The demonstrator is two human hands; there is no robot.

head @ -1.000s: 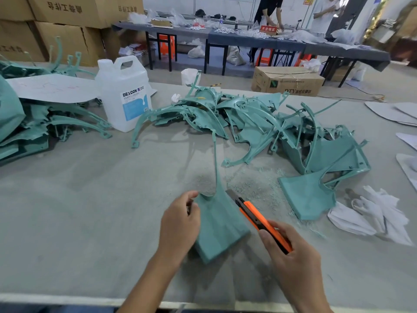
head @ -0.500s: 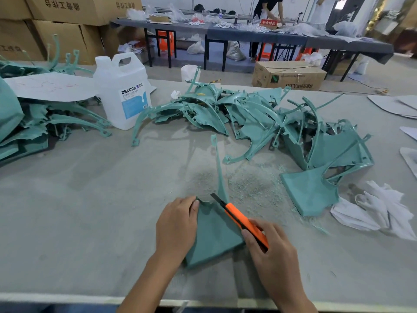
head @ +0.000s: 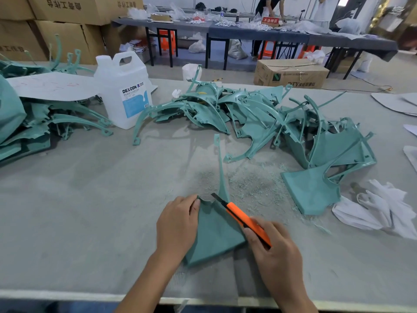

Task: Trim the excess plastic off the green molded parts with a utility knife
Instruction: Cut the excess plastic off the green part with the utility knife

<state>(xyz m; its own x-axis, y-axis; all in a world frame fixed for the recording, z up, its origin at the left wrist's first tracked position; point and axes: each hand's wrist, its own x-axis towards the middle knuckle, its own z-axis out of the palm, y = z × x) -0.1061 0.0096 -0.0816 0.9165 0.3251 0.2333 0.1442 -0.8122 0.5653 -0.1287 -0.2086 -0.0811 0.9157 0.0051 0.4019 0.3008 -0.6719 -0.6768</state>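
Observation:
A green molded part lies flat near the table's front edge, its thin curved arm pointing away from me. My left hand holds its left edge, fingers curled over the rim. My right hand grips an orange utility knife. The knife's dark blade tip lies against the part's upper right edge, at the base of the thin arm. Pale green shavings are scattered on the table just beyond the part.
A heap of green parts fills the middle and right of the grey table. More green parts are stacked at the left under a paper sheet. A white DEXCON jug stands behind. White gloves lie at the right.
My right hand has slid the knife up and to the left along the part's right edge, toward the base of the thin arm. The left hand has kept its hold.

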